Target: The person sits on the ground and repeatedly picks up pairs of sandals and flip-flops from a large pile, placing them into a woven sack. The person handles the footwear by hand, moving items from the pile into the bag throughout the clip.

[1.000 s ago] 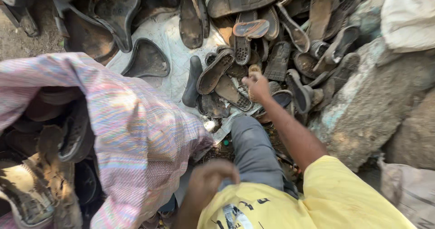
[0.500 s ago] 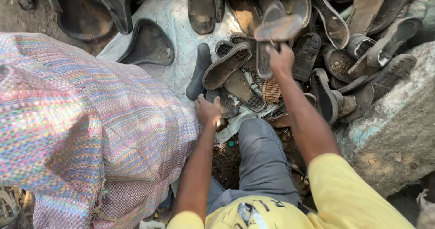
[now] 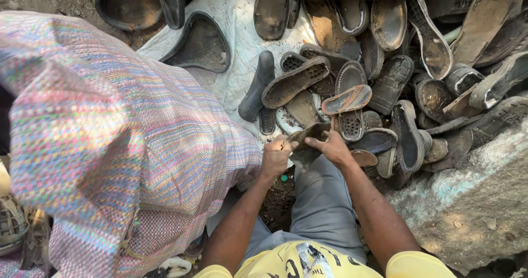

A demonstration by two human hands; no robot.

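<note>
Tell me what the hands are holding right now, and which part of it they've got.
Both hands grip one dark worn shoe sole: the left hand at its left edge, the right hand pinching its right end.

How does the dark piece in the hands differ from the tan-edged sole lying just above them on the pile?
The dark piece is bent and floppy, gripped by the left hand and right hand; the tan-edged sole lies flat and untouched. The dark piece is uniformly dark; the sole has an orange-tan rim. Both look worn and dirty.

right hand (image 3: 334, 147) drawn back from the pile, dark worn sole (image 3: 306, 143) now in both grips, left hand (image 3: 276, 157) joined
</note>
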